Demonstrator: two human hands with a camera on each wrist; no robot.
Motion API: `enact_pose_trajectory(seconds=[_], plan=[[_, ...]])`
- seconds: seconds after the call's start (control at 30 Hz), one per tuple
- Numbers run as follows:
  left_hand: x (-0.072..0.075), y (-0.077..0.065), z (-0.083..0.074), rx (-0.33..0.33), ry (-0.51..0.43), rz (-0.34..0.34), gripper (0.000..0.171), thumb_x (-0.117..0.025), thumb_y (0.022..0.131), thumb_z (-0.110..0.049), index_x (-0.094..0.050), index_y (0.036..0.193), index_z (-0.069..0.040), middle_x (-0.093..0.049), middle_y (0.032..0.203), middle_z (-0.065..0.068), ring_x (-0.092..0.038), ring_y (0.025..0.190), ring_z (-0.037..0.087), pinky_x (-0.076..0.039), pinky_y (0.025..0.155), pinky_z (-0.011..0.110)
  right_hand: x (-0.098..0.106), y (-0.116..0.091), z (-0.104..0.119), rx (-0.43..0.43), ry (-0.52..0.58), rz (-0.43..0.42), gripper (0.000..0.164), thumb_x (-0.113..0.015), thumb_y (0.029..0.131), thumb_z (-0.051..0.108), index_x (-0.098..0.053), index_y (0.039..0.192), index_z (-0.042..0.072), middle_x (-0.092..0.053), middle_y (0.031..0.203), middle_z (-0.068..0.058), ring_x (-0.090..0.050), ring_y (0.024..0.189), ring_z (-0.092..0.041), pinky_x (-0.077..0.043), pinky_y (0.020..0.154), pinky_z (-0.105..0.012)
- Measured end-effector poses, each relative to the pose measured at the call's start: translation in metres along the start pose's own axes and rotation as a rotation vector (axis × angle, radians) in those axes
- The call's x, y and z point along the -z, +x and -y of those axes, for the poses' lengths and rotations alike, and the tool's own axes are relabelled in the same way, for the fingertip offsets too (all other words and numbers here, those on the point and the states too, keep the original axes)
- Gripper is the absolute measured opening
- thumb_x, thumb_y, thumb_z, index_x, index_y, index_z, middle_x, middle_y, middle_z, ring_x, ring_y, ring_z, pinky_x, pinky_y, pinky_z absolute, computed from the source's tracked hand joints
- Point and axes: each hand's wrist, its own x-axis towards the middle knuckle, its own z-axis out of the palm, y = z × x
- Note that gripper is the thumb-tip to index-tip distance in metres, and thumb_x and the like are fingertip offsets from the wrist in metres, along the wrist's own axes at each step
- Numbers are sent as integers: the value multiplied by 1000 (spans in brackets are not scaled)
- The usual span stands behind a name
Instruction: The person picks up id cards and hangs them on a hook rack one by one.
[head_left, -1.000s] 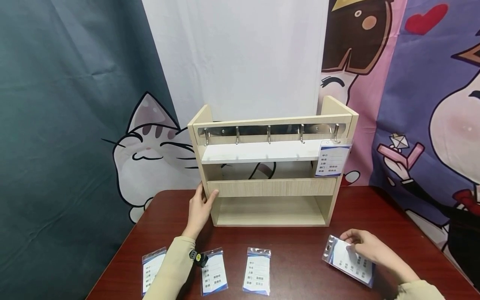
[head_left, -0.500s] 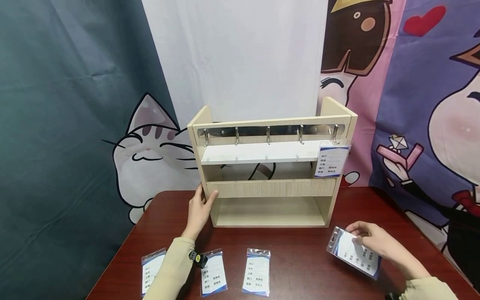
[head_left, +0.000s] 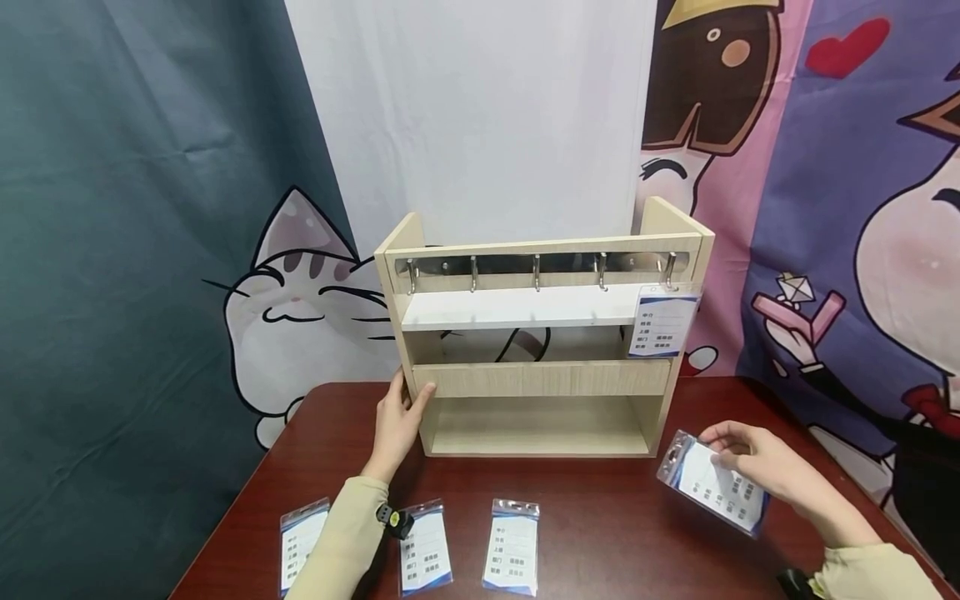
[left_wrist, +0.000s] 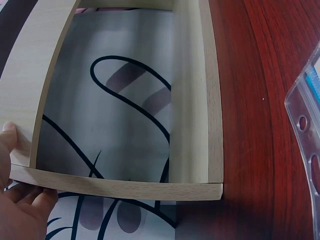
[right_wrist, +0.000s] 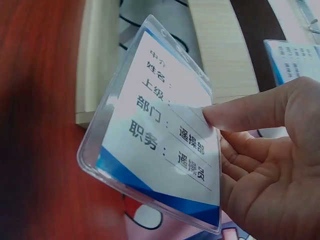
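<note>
In right hand [right_wrist: 280,170], badge [right_wrist: 155,130] reading "部门:遥操部", "职务:遥操员".

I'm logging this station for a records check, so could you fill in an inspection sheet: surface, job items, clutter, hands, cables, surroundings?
Surface: reddish-brown table.
Job items: wooden shelf with five hooks; a hanging badge at the rightmost hook; three loose badges on the table, the leftmost partly hidden by the left sleeve.
Clutter: nothing seen.
Hands: left hand grips the shelf's left side; right hand pinches a held badge above the table.
Cables: nothing seen.
Surroundings: green curtain, white cloth, cartoon backdrop.
</note>
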Motion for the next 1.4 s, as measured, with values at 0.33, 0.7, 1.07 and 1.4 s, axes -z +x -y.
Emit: enact_pose_trajectory(seconds=[0.33,0.7,1.07,1.4], plan=[[-7,5,42,27,1,-29,63,-71,96,-25,-44,150,-9,-56,140,22,-54,130,32,-48,102,47,11,-3,11,10,10,-18,23,-63,90,-4,-61,113,-9,-64,94,-11,-60,75,-10,-50,62,-26],[-1,-5,0,17,3,20,62,-68,98,-13,-40,150,5,-51,141,32,-51,131,40,-46,102,51,14,-5,21,100,60,-103,24,-66,93,-3,-60,114,-12,-68,95,-9,-60,73,-5,-51,58,-25],[-2,-5,2,-3,-5,12,61,-68,98,-12,-40,149,6,-53,138,34,-53,128,42,-48,100,52,26,0,50,149,140,-224,21,-65,97,4,-60,115,-5,-65,92,10,-61,76,-3,-50,61,-20],[2,1,-4,-5,-5,0,59,-69,97,-11,-42,148,6,-52,139,32,-52,129,41,-47,101,50,31,12,82,217,324,-289,17,-66,97,4,-65,110,15,-65,96,13,-62,82,-1,-47,73,-11]])
